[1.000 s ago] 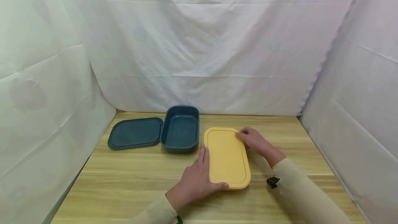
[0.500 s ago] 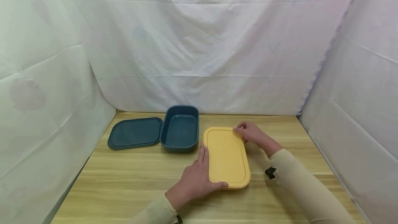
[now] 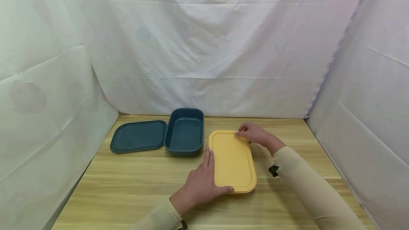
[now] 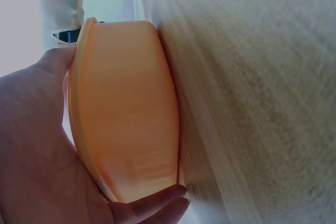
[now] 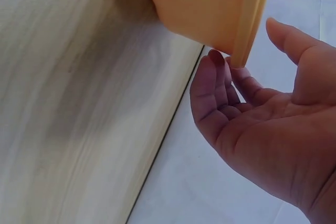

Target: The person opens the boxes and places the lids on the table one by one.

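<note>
A yellow lidded food container (image 4: pixel 126 108) stands on the table, its yellow lid (image 3: pixel 231 159) lying flat over the top. My left hand (image 3: pixel 199 184) spans its near-left corner, with straight fingers along the left side and the thumb at the near edge of the lid. At the far-right part of the rim, my right hand (image 3: pixel 257 135) has its thumb over the lid and its fingers curled under the edge. The right wrist view shows these fingers (image 5: pixel 207 87) bent at the lid's corner, with the thumb close to its upper face.
A dark blue-green food container (image 3: pixel 185 134) stands uncovered, left of the yellow one. Its matching flat lid (image 3: pixel 138 136) lies against its left side. White cloth (image 3: pixel 204 45) hangs behind the wooden table (image 3: pixel 134 187) and along both sides.
My right hand has slid left and away from me along the lid's far edge toward its middle. The left hand and the containers have stayed in place.
</note>
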{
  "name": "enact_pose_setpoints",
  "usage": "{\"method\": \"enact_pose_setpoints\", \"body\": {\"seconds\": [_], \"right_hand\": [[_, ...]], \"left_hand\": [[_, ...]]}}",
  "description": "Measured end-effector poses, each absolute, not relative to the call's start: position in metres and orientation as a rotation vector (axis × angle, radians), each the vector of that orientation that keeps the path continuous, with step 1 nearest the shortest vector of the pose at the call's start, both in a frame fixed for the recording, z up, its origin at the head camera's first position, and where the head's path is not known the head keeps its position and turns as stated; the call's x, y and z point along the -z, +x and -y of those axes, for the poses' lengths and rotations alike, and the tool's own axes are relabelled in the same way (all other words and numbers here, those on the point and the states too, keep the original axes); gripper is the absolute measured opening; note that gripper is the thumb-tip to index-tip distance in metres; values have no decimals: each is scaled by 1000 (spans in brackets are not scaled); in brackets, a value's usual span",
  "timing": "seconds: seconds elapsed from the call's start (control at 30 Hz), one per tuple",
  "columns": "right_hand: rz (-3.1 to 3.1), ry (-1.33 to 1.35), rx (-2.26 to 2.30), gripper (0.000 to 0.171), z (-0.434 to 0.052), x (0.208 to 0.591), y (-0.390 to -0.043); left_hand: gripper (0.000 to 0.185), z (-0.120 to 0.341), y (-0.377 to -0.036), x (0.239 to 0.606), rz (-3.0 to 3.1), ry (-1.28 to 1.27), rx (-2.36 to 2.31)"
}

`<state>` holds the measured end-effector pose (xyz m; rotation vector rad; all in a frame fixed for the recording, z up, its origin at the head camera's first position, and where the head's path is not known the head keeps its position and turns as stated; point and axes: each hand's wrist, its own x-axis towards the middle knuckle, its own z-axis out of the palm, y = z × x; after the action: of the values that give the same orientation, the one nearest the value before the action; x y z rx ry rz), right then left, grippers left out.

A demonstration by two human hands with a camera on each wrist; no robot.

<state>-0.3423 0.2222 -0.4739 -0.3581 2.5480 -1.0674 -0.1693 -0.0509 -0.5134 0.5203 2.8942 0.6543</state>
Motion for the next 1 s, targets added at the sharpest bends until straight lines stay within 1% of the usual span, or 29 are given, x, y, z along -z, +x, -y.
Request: {"method": "enact_pose_setpoints", "body": {"seconds": [0.33,0.6,0.7,0.87,1.0], "right_hand": [[-2539,-422,936,42,-215,459,-346],[-2506,-378,837,43,-214,453,-353],[-2502,-367,803,38,-213,451,-355],[-2494,-365,783,24,-209,448,-357],[-2488,-340,764,21,-206,446,-357]], "left_hand": [[148,51,-169,514,-2892,506,-671],[149,50,-169,513,-2881,497,-676],[148,50,-169,514,-2875,498,-692],[149,50,-169,515,-2880,505,-693],[148,50,-170,516,-2885,510,-689]]}}
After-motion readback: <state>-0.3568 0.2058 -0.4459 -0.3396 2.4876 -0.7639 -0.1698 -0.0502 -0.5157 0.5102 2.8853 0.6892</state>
